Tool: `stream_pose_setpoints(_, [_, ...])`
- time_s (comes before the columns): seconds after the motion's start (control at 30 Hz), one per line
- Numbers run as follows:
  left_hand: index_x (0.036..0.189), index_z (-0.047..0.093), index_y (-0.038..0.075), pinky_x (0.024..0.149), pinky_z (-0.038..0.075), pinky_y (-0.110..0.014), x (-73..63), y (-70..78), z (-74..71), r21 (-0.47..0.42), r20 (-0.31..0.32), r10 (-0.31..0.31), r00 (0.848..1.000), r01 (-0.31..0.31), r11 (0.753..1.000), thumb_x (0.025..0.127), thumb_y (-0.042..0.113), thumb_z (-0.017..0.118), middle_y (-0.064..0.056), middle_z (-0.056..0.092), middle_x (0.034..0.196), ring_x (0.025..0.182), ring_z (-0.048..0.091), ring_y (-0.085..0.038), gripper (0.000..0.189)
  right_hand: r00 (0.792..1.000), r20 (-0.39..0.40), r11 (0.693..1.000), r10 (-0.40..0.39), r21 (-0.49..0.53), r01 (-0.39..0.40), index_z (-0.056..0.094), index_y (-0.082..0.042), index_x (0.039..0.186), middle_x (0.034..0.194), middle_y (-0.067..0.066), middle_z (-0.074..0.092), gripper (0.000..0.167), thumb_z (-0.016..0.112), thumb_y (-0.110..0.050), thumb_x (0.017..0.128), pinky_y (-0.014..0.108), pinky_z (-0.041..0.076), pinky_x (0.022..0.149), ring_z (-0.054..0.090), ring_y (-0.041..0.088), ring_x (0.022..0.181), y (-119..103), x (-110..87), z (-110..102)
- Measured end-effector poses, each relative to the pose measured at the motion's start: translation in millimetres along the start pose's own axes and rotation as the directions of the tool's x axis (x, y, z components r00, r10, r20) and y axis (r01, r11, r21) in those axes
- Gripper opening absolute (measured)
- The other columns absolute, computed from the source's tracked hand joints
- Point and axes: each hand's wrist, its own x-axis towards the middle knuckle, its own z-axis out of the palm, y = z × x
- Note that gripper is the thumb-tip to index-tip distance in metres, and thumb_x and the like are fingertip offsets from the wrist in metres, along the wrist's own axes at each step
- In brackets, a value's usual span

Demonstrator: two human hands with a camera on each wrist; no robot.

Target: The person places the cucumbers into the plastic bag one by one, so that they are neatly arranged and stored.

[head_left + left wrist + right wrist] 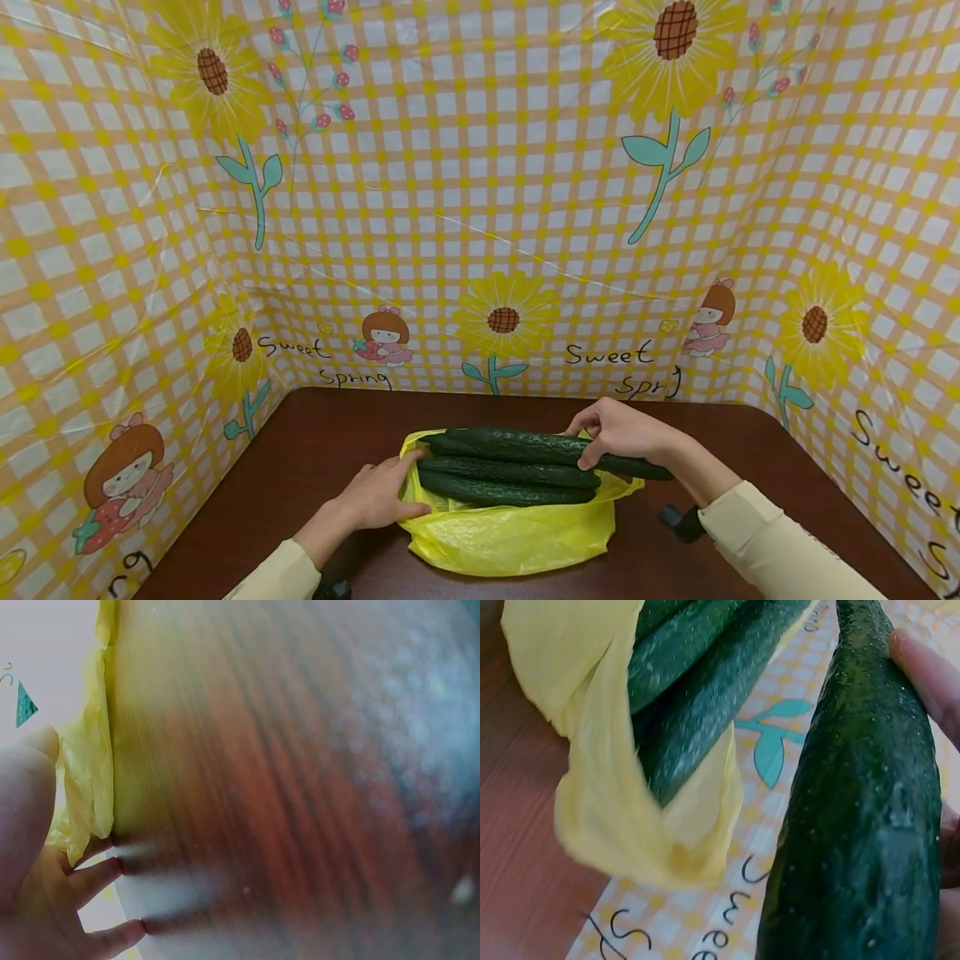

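Observation:
A yellow plastic bag (517,542) lies on the table with its mouth spread, and several dark green cucumbers (510,493) lie side by side in it. My right hand (626,433) grips one cucumber (862,795) between thumb and fingers at the bag's right side; its end sticks out past the bag's rim. In the right wrist view it stands apart from the cucumbers in the bag. At the bag's left edge my left hand (375,493) touches the rim with thumb and fingers spread. Fingertips (112,941) of that hand rest at the tabletop in the left wrist view.
The dark brown wooden table (315,442) extends around the bag. A checked plastic sheet (480,208) with sunflowers and drawn girls walls in the back and both sides. Black wrist gear (681,523) shows below the right forearm.

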Motion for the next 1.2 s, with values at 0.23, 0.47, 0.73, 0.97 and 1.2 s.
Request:
stream_pose_setpoints(0.23, [0.157,0.035,0.021,0.101,0.039,-0.066,-1.5,1.4,-1.3,-0.009,0.011,-0.002,1.000,0.002,1.000,0.087,0.064,0.068,-0.011,0.053,0.147,0.131,0.054,-0.034,0.089,0.999,0.030,0.999,-0.027,-0.022,0.028,0.072,0.001,0.117,0.057,-0.003,0.019,0.043,0.083,-0.005,0.076,0.032,0.029,0.059,0.012,0.017,0.054,-4.8,16.5,17.0])
stream_pose_setpoints(0.47, [0.158,0.031,0.019,0.103,0.037,-0.067,-0.7,2.1,0.3,-0.020,0.020,-0.009,1.000,0.009,1.000,0.086,0.066,0.068,-0.011,0.051,0.150,0.132,0.054,-0.035,0.094,0.999,0.029,0.999,-0.023,-0.046,0.024,0.074,0.000,0.114,0.055,-0.005,0.022,0.040,0.081,0.000,0.074,0.030,0.029,0.056,0.013,0.015,0.053,-4.2,32.0,32.1])
stream_pose_setpoints(0.73, [0.158,0.027,0.022,0.100,0.039,-0.066,0.5,1.4,1.4,-0.029,-0.005,0.010,1.000,-0.010,1.000,0.084,0.069,0.069,-0.009,0.052,0.149,0.129,0.057,-0.033,0.097,0.999,0.038,0.997,-0.038,-0.060,0.041,0.076,0.000,0.110,0.051,-0.003,0.043,0.037,0.080,0.002,0.073,0.031,0.027,0.058,0.011,0.015,0.055,-4.3,46.0,47.2])
stream_pose_setpoints(0.97, [0.160,0.022,0.020,0.102,0.037,-0.067,-0.6,2.1,0.8,-0.055,0.006,-0.012,1.000,0.013,0.998,0.084,0.068,0.070,-0.009,0.055,0.147,0.128,0.058,-0.033,0.101,0.997,0.044,0.991,-0.060,-0.118,0.064,0.075,-0.001,0.113,0.050,-0.006,0.025,0.040,0.081,0.003,0.074,0.028,0.028,0.054,0.013,0.012,0.049,3.1,56.1,56.8])
stream_pose_setpoints(1.2, [0.160,0.022,0.019,0.102,0.039,-0.066,-3.7,-0.1,-3.0,-0.102,0.016,0.003,1.000,-0.001,0.995,0.086,0.065,0.069,-0.013,0.051,0.151,0.126,0.059,-0.035,0.098,0.992,0.034,0.975,-0.122,-0.182,0.127,0.073,0.001,0.118,0.050,-0.007,0.023,0.043,0.082,0.004,0.076,0.026,0.026,0.052,0.012,0.011,0.046,8.2,55.4,66.0])
